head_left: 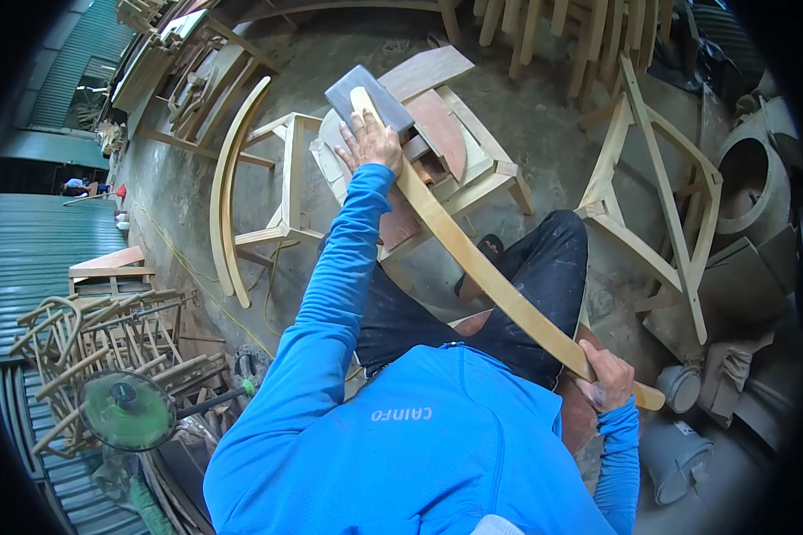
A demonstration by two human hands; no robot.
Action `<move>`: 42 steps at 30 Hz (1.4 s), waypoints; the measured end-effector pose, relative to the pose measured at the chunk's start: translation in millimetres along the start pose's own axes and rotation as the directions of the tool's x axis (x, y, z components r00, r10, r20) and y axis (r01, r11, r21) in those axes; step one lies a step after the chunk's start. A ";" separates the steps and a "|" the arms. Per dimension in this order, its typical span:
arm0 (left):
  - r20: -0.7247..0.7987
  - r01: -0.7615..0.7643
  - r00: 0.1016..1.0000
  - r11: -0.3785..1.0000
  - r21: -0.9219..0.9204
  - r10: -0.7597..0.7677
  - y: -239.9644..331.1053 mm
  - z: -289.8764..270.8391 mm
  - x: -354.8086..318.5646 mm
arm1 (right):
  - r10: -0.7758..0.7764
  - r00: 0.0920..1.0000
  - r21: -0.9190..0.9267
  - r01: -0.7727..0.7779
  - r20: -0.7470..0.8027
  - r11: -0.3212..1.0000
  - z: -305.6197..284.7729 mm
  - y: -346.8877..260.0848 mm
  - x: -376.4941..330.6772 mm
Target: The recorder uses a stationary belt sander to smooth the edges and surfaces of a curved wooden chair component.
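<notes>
A worker in a blue top lays the left hand [368, 144] on the far part of a long, curved wooden strip [491, 272], palm down and fingers loosely spread, while the right hand [608, 370] curls closed around the strip near its opposite end. The strip runs slantwise between the two hands, passing above the dark-trousered legs [535, 259], its far tip lying over a grey block [394, 107] just ahead of the left hand; whether the left fingertips also meet the block cannot be told. Right beside that hand, beneath the strip, stands a pale wooden frame [506, 168]. Farther left of the left hand, two curved wooden pieces [226, 196] stand near another frame [292, 183]; well ahead of the right hand is an angular wooden frame [714, 218], with a grey bucket [674, 459] nearer it.
</notes>
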State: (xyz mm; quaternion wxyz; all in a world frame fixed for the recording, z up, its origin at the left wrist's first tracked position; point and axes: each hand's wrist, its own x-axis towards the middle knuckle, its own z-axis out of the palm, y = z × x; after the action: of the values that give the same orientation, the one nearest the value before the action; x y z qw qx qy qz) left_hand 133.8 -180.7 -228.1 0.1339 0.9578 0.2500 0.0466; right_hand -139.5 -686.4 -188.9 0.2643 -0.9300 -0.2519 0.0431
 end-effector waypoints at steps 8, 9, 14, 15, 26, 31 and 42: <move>-0.030 0.020 0.999 0.991 0.130 -0.016 -3.8 -3.7 49.0 | -0.018 0.995 0.089 0.009 0.103 0.996 11.6 -0.5 49.6; -0.033 0.025 0.999 0.991 0.131 -0.021 -6.8 -3.7 60.2 | -0.043 0.994 0.097 0.034 0.099 0.995 13.2 -1.0 60.0; -0.080 0.024 0.997 0.999 0.022 -0.022 -30.6 -8.4 128.1 | -0.071 0.989 0.037 0.067 0.127 0.997 14.1 -14.7 117.3; -0.086 0.015 0.996 1.000 0.005 -0.014 -34.9 -8.0 140.2 | -0.072 0.989 0.034 0.068 0.130 0.997 15.6 -18.9 125.7; -0.069 -0.046 0.996 0.990 0.130 0.056 13.8 12.4 7.3 | -0.070 0.992 0.167 0.053 0.103 0.985 15.9 21.5 7.2; -0.068 -0.054 0.996 0.993 0.103 0.061 16.4 3.8 36.5 | -0.020 0.992 0.137 0.003 0.122 0.991 16.8 9.3 26.1; -0.060 -0.043 0.997 0.985 0.166 0.054 -0.9 10.9 32.9 | -0.047 0.991 0.120 0.032 0.124 0.992 20.3 13.8 23.3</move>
State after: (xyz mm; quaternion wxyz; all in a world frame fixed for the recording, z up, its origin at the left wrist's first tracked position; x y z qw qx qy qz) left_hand 163.8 -166.3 -238.0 0.0451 0.9694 0.2338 0.0595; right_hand -117.4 -675.5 -212.2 0.3027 -0.9030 -0.2836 0.1116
